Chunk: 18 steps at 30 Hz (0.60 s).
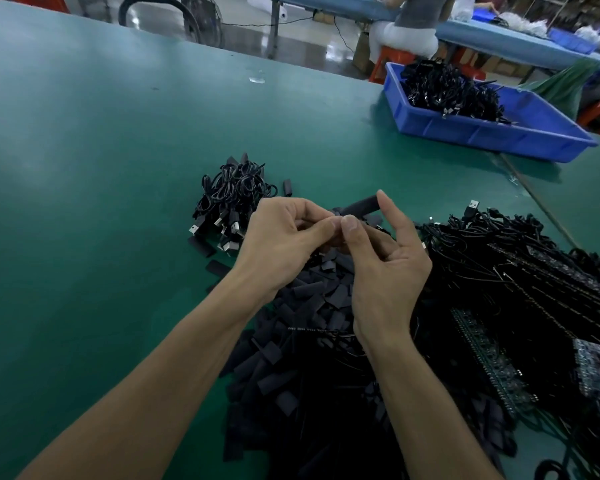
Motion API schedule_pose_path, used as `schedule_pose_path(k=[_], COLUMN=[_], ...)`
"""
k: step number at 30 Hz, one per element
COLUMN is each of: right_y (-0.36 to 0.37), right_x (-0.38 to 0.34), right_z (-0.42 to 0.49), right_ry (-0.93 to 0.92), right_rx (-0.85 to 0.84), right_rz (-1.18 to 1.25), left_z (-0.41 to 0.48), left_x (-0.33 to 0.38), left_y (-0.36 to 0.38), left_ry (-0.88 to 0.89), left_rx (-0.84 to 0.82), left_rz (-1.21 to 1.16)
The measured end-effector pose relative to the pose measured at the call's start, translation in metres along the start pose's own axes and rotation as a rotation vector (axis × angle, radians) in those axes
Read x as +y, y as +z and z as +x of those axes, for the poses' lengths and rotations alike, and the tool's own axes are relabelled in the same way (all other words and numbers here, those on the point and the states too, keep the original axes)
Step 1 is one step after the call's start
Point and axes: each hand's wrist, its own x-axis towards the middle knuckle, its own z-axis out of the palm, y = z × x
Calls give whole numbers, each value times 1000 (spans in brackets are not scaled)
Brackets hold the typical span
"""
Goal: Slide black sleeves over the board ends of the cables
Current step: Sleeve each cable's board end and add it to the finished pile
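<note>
Head view: to do this step well, keep the sleeve (359, 206) mouth rounded and in line with the board end, feeding it straight so nothing snags. The right hand (385, 268) pinches the sleeve between thumb and forefinger, its other fingers loosely spread. The left hand (281, 237) is curled tight, pinching at the sleeve's near mouth; whether a board end sits inside that pinch is hidden. Both hover above the pile of loose sleeves (312, 299), with unsleeved cables (499, 265) just to the right.

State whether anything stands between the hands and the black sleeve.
Nothing visible does: the left hand and right hand pinch the black sleeve, raised above the pile of loose sleeves. Fingers hide any board end.
</note>
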Motion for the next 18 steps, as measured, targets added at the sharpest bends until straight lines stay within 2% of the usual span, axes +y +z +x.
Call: schedule_pose_path(k=[10, 15, 18], right_y=[1, -5, -9], right_x=[-8, -17, -23], right_z=[6, 16, 20], right_ry=[2, 91, 140], right_rx=[-46, 6, 54], right_rz=[-36, 41, 126], left_z=[-2, -3, -2], left_x=[3, 4, 4], left_y=[0, -1, -7], left_ry=[31, 107, 144], left_rx=[1, -35, -155], left_rz=[15, 159, 331])
